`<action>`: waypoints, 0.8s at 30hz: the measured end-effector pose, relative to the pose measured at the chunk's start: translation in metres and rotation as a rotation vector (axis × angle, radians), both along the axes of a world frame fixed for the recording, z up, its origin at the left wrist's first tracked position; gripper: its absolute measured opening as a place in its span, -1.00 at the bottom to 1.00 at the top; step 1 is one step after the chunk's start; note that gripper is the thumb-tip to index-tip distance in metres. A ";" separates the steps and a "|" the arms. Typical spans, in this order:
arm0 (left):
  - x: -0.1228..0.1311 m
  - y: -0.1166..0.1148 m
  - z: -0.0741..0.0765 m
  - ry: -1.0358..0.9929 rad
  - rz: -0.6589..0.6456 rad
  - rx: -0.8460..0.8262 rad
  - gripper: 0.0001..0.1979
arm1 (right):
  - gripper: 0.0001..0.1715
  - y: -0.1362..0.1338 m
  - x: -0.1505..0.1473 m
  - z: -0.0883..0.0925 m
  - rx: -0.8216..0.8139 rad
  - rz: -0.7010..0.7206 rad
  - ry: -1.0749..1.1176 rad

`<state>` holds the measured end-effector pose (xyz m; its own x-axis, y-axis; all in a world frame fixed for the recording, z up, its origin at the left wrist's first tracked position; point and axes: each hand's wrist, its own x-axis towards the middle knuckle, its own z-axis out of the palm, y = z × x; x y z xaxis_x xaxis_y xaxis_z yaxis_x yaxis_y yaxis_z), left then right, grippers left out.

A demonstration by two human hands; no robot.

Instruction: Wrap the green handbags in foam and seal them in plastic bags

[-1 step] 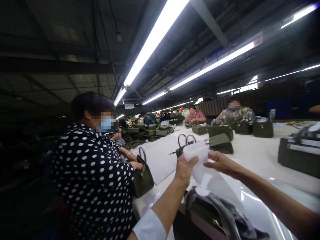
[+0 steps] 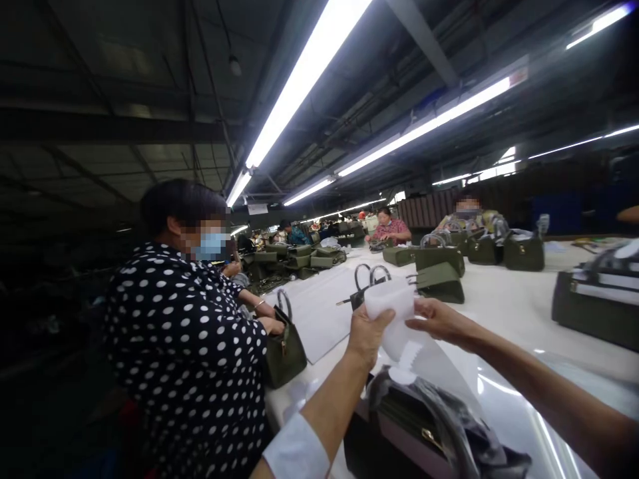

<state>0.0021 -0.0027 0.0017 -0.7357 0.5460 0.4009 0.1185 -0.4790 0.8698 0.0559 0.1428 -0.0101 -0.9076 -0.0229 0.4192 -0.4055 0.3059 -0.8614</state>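
I see almost no change from the earlier frame: the scene sits slightly higher in my view, and the grip looks the same. My left hand (image 2: 369,332) holds the white sheet (image 2: 390,297) between thumb and fingers. My right hand (image 2: 442,320) meets the sheet's right edge, though I cannot tell whether it pinches. Below the grip, nearer me, stands the dark green handbag (image 2: 407,436).

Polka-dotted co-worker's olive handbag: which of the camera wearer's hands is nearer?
Left. The left hand is to the right of the olive handbag; the right hand is farther right.
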 end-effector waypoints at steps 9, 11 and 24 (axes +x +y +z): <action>0.078 -0.087 -0.025 0.465 0.609 -0.220 -0.94 | -0.86 0.023 0.017 -0.011 0.243 -0.264 0.025; 0.099 -0.099 -0.050 0.697 0.663 -0.315 -0.92 | -0.84 0.026 0.023 -0.020 0.333 -0.265 0.062; 0.101 -0.063 -0.086 0.752 0.772 -0.643 -0.50 | -0.48 0.014 0.049 -0.025 0.865 -0.140 0.258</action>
